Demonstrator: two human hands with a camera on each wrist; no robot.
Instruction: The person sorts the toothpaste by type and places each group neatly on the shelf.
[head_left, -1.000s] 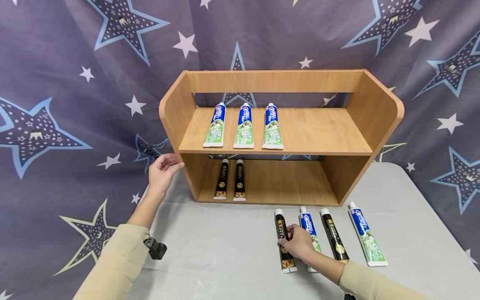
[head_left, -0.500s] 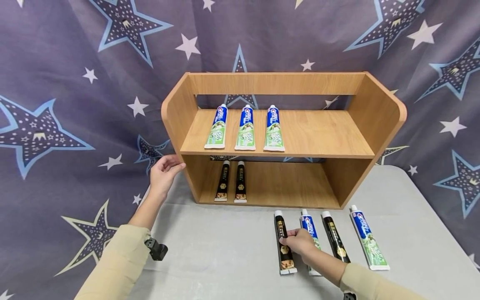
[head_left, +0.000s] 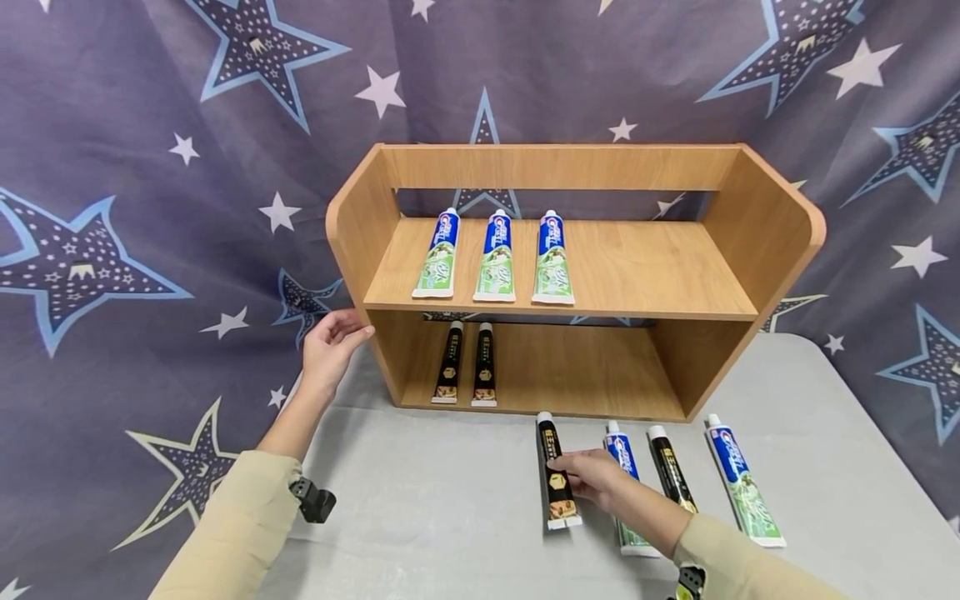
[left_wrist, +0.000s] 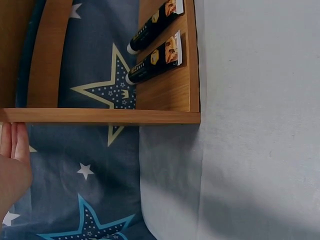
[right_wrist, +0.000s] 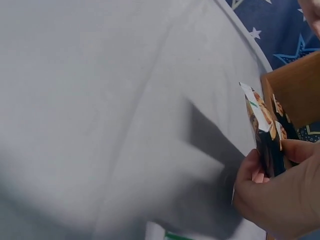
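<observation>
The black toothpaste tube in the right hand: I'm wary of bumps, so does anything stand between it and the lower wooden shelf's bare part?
Nothing visible does: only grey tabletop lies between the black toothpaste tube, pinched by the right hand, and the bare right part of the lower wooden shelf.

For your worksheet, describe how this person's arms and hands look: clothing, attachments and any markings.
The left sleeve and right sleeve are plain pale beige, each ending on the forearm. A small black device sits at each cuff; the left device is boxy, and the right device shows a yellow-green patch. The left grip and right grip are bare, with no glove visible.
</observation>
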